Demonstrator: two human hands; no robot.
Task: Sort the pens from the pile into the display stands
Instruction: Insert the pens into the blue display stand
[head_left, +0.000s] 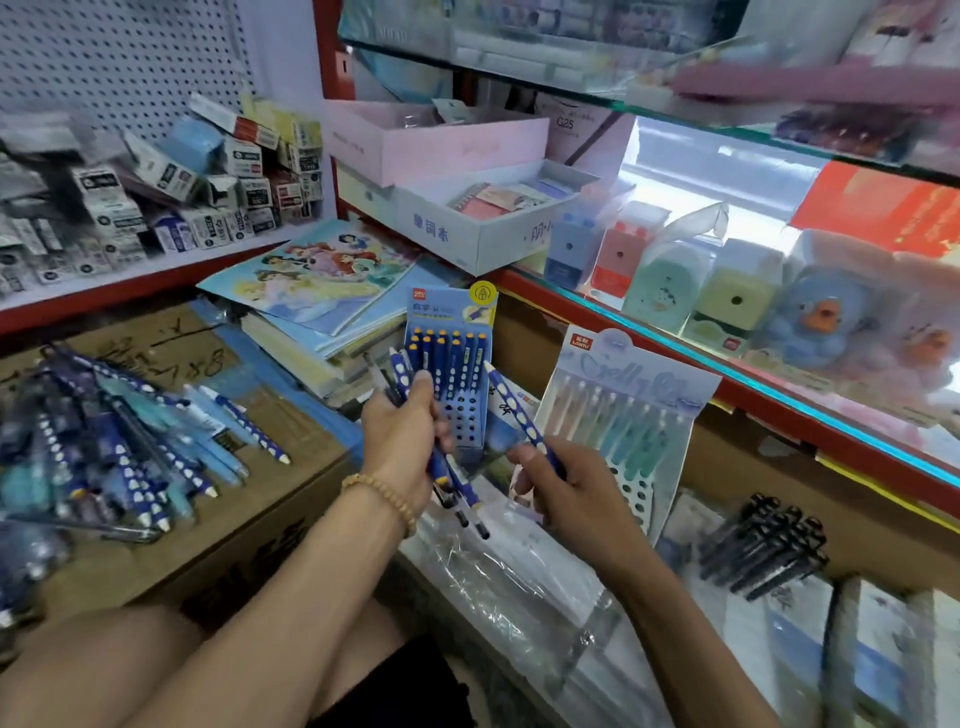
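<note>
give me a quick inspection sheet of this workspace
surface: cardboard box on the left, carrying the pen pile
job's things: dark blue display stand part filled; pastel display stand part filled
clutter: stacked books, black pens, plastic wrap
hands: left hand grips a bunch of blue pens; right hand pinches a single blue pen
cables: nothing seen
surroundings: shop shelves, glass shelf with pencil sharpeners, pegboard
</note>
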